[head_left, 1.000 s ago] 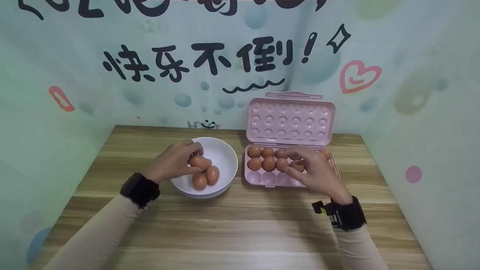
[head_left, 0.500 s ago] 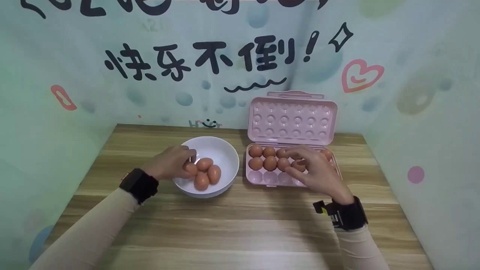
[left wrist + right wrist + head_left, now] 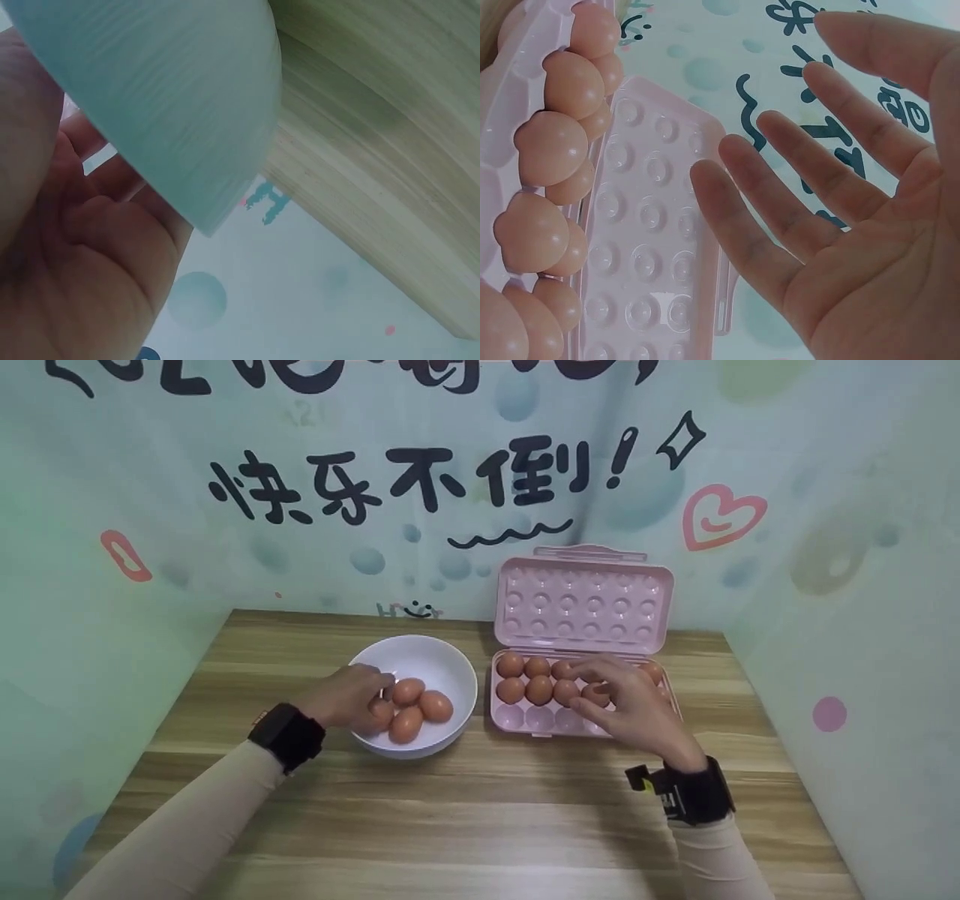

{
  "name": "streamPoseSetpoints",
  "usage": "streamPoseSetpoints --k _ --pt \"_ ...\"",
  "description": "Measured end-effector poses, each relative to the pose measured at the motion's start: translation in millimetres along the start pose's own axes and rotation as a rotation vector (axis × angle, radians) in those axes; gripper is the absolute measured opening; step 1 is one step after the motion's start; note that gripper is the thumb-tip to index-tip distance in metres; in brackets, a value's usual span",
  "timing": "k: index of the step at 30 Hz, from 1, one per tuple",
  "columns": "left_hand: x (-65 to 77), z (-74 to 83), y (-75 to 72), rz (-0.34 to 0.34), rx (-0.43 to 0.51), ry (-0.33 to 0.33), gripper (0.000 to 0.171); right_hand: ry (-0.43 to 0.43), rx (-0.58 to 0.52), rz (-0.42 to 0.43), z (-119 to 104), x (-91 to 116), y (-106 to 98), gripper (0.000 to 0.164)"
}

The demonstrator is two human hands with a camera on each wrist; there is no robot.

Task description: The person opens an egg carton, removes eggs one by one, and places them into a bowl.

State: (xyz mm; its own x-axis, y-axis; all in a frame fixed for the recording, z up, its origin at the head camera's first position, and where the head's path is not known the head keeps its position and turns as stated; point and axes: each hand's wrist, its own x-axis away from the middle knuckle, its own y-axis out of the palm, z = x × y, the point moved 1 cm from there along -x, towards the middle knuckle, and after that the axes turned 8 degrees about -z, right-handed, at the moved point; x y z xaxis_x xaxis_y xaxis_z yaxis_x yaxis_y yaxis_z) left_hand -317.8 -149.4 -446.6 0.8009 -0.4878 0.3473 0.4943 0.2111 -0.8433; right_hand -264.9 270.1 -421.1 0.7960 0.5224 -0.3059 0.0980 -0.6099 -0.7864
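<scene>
In the head view my left hand [image 3: 345, 696] reaches over the left rim of a white bowl [image 3: 454, 675]. Its fingers and thumb grip a brown egg [image 3: 382, 715] low inside. Several more eggs, one of them in front [image 3: 406, 725], lie beside it. The left wrist view shows the palm [image 3: 82, 277] below the bowl's outer wall [image 3: 180, 97], which hides the fingertips. My right hand [image 3: 634, 705] hovers above a pink egg box [image 3: 514, 726], holding nothing; its fingers [image 3: 780, 210] are spread apart in the right wrist view. Brown eggs [image 3: 551, 148] fill the box's back rows.
The box's pink lid [image 3: 585, 604] stands raised against the printed backdrop [image 3: 337, 570]. Pink cup bottoms [image 3: 539, 717] show along the front row. Bowl and box sit side by side near the back of a wooden table [image 3: 450, 817].
My left hand has drawn back leftward and sunk lower in the bowl with its egg. The right egg in the bowl has shifted slightly right. My right hand has stayed put.
</scene>
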Motion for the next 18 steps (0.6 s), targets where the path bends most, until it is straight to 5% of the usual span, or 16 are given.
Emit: streamPoseSetpoints --k 4,11,18 --pt "-1.5 0.0 2.6 -0.004 0.034 -0.010 0.040 -0.001 0.008 0.000 1.7 1.0 0.2 0.030" --pt "1.9 -0.4 2.0 0.090 -0.054 0.123 0.021 -0.033 0.046 0.026 4.3 2.1 -2.2 0.029" --pt "10.8 6.8 -4.2 0.129 -0.054 0.172 0.037 0.001 0.074 0.024 9.7 7.2 -13.8 0.026"
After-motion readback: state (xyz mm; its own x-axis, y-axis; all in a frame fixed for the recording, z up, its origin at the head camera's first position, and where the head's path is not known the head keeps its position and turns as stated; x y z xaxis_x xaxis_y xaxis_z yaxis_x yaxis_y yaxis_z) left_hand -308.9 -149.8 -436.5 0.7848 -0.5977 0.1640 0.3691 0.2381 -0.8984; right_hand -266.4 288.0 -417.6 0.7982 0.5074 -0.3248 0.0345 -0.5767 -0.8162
